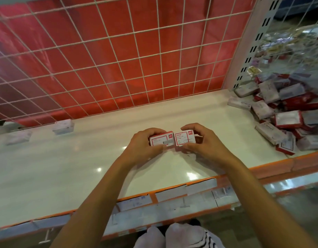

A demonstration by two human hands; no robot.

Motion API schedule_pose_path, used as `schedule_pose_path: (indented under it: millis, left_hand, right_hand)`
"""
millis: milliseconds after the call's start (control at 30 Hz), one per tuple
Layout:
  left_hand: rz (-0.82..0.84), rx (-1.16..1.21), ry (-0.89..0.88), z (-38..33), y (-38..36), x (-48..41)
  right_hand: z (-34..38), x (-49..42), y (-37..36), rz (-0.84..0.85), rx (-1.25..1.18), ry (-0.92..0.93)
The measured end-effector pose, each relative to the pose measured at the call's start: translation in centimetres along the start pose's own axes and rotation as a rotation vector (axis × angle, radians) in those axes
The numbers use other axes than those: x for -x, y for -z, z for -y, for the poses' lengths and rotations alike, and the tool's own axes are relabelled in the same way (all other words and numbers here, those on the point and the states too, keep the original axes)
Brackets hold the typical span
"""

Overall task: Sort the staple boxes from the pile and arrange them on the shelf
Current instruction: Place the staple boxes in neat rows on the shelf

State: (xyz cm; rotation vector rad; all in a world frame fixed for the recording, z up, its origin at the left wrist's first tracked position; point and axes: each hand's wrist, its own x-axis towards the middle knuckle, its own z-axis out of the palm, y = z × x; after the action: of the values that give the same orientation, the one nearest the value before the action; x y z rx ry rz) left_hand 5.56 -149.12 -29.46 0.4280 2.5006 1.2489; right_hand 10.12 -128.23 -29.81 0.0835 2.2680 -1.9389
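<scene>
1. The left hand [144, 144] grips the left box [161, 139], fingers curled over its far edge and thumb on its near edge.
2. The right hand [204, 142] grips the right box [185, 139] the same way, fingers over the far edge and thumb at the near edge.
3. Both boxes are white with red borders. They meet end to end, printed faces up, over the middle of the shelf [74, 167]. I cannot tell whether they rest on it or are held just above it.
4. The shelf is glossy white, with an orange edge strip [298, 163] along its near side carrying label holders.
5. The pile [287, 108] of red and white boxes lies jumbled at the right end of the shelf, well apart from the hands.
6. A pale box [63, 126] stands at the far left beside the wire grid [117, 62], and a blurred box [18, 136] sits further left.
7. A red sheet [172, 51] hangs behind the grid.
</scene>
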Motion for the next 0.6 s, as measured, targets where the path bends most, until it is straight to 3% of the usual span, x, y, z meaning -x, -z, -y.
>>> schedule_pose_path:
  millis: [367,600]
  left_hand:
    - [-0.058,0.063,-0.068,2.5,2.5,1.6]
    - [-0.072,0.222,-0.048,3.7,2.9,2.0]
  right_hand:
    - [0.2,-0.9,-3.1,0.039,-0.123,-0.041]
    - [0.5,-1.3,-4.5,0.067,-0.229,-0.096]
